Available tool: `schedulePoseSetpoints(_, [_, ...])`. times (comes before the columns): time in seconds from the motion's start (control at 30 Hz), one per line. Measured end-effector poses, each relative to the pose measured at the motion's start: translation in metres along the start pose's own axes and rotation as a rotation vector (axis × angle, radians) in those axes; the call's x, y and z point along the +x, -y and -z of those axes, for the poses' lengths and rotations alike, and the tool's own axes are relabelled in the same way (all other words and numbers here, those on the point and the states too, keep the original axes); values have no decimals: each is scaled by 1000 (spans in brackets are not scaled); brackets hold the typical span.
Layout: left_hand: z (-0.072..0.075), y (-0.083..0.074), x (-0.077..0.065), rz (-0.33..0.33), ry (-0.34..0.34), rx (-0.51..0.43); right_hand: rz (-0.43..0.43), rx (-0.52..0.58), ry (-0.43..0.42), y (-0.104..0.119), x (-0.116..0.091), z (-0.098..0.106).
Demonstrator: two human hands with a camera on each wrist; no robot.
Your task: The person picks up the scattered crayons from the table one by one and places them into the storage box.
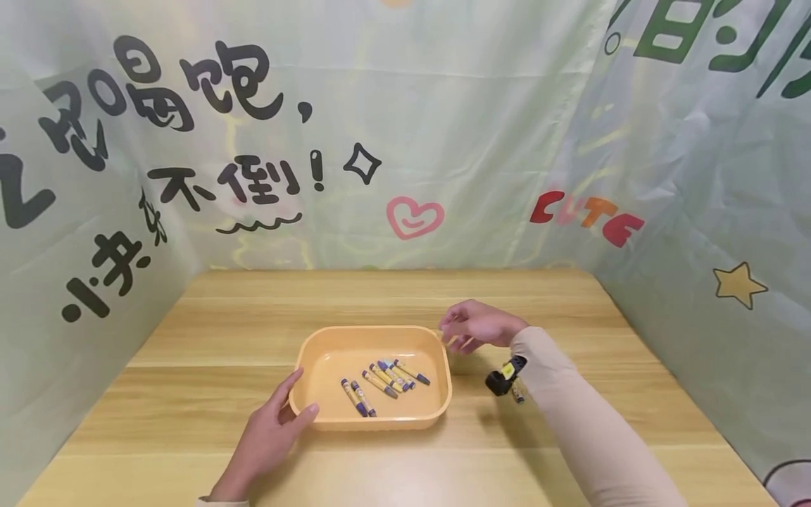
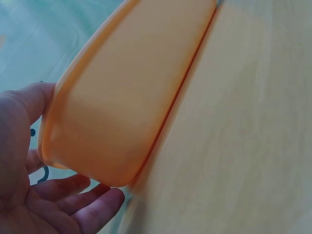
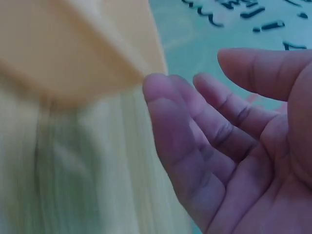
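An orange plastic basin (image 1: pixel 374 424) sits on the wooden table with several crayons (image 1: pixel 380 380) in yellow and blue wrappers lying loosely on its floor. My left hand (image 1: pixel 269 429) holds the basin's near left corner, thumb over the rim and the other fingers along the outer side. In the left wrist view that hand (image 2: pixel 53 170) is around the end of the basin (image 2: pixel 117 107). Beside the far right corner is my right hand (image 1: pixel 478 325), its fingers loosely bent and holding nothing. The right wrist view shows its fingertips (image 3: pixel 158 87) close to the basin's corner; whether they touch cannot be told.
Another crayon (image 1: pixel 518 391) lies on the table (image 1: pixel 557 303) to the right of the basin, partly hidden by the right wrist and its black and yellow camera (image 1: pixel 507 373). Printed cloth walls (image 1: pixel 469 141) enclose the table at the back and both sides.
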State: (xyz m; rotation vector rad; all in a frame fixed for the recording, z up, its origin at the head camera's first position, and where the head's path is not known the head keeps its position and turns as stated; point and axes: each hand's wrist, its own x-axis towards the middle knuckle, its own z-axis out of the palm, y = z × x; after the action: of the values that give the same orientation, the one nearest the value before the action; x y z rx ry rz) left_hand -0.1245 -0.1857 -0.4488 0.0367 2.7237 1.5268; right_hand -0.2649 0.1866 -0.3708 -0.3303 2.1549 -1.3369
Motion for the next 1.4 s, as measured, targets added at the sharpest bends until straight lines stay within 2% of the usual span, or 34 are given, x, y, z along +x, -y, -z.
schedulePoseSetpoints(0.17, [-1,1,-2,18,3,-22,-35,-68,-42,-26,-15,17])
schedulePoseSetpoints(0.33, [-1,1,-2,1,-4,0,-67,-121,-75,-49,-32,28])
schedulePoseSetpoints(0.6, [0,2,-3,-2,4,14,-131,-174,-95,-74,-53,28])
schedulePoseSetpoints(0.87, [1,1,-4,-6,-2,15,-179,-206,-125,-80,-56,20])
schedulePoseSetpoints(1.17, [0,-1,-2,-7,-3,-5,-234,-243,-122,-79,-52,21])
schedulePoseSetpoints(1.4, [-1,-1,-2,-8,1,-25,-126,-134,-66,-79,-48,26])
